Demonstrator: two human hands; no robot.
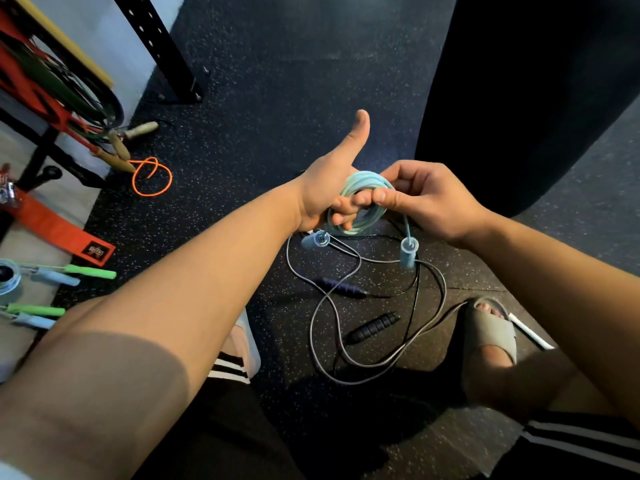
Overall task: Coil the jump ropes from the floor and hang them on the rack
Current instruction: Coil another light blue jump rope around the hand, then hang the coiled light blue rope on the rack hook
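Note:
A pale blue jump rope [367, 181] is wound in a coil around the curled fingers of my left hand [325, 188], whose thumb points up. My right hand [426, 199] pinches the coil from the right side. The rope's two light blue handles [408, 252] dangle just below the coil. Beneath them on the dark speckled floor lies a loose grey jump rope [313, 323] with a black ribbed handle [374, 327] and a blue-purple handle [341, 287]. The red rack [34, 95] stands at the far left with green and dark ropes hanging on it.
An orange rope [152, 176] with wooden handles [119, 147] lies near the rack's foot. Coiled ropes with green and blue handles [69, 275] lie at the left edge. A black upright post [166, 50] stands behind. A large black bag [519, 98] fills the right. My sandalled foot [491, 337] is near the grey rope.

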